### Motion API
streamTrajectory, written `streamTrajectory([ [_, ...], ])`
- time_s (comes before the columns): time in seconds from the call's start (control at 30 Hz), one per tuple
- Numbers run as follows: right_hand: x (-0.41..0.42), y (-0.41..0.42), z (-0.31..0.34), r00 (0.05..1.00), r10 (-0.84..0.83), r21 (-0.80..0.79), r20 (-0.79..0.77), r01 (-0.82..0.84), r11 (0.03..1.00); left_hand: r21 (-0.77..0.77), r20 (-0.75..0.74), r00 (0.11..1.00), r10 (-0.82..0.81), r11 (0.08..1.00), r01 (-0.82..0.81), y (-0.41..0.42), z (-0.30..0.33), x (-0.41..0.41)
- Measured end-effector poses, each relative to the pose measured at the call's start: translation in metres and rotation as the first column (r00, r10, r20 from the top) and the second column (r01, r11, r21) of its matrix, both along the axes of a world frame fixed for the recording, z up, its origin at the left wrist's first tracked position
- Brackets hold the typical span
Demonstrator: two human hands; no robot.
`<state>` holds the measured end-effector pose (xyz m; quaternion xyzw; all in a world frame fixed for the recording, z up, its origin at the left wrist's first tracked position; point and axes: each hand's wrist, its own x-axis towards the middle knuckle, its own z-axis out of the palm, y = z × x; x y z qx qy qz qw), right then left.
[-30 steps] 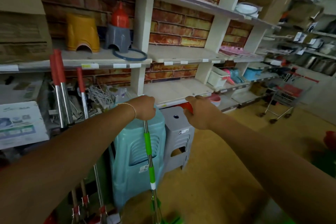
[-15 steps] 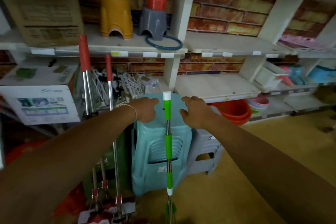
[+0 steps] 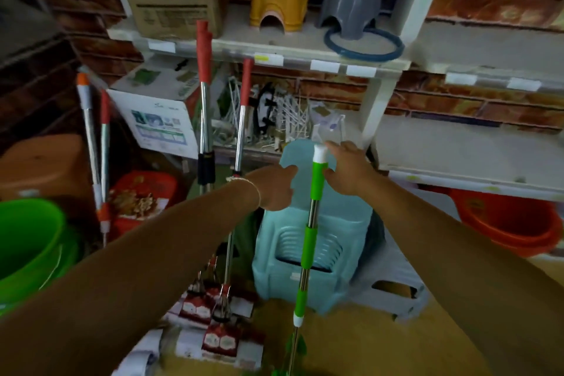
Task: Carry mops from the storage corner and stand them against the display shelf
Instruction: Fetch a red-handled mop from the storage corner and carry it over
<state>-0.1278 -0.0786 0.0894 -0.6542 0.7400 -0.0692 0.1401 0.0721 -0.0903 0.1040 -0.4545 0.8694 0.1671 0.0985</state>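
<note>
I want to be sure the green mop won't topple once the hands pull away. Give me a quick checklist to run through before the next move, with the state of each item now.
1. Left hand off the green mop: ok, fingers relaxed, beside the pole, a gap showing.
2. Right hand off it: cannot tell, fingertips very near the white cap, contact unclear.
3. Pole upright: ok, it stands nearly vertical in front of the teal stool stack.
4. Pole resting against stool or shelf: cannot tell, contact not visible from this angle.
5. Mop head settled on the floor: cannot tell, it is cut off at the bottom edge.
6. Red-handled mops undisturbed: ok, standing against the display shelf.
</note>
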Motion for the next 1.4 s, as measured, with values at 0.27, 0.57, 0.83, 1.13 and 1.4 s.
streamTrajectory([
  [0.27,0.007,-0.021,-0.025,0.990,0.027,-0.081,0.141,-0.015,0.997,0.040,0.063,0.996,0.061,0.997,-0.064,0.011,-0.008,-0.001],
  [0.57,0.018,0.013,-0.011,0.972,0.017,-0.260,0.232,0.046,0.965,0.121,0.070,0.997,0.042,0.991,-0.050,0.031,-0.015,0.009],
  [0.83,0.063,0.068,0.013,0.963,0.031,-0.267,0.268,0.044,0.963,0.156,-0.010,0.999,-0.053,0.986,0.054,0.066,-0.019,0.022],
  [1.13,0.128,0.147,0.031,0.963,-0.019,-0.362,0.269,0.120,0.925,0.343,-0.420,0.903,0.092,0.937,0.064,0.105,-0.048,0.055],
  [1.4,0.156,0.198,0.023,0.929,-0.078,-0.429,0.363,0.240,0.871,0.395,-0.503,0.855,0.126,0.913,0.098,0.145,-0.056,0.074],
])
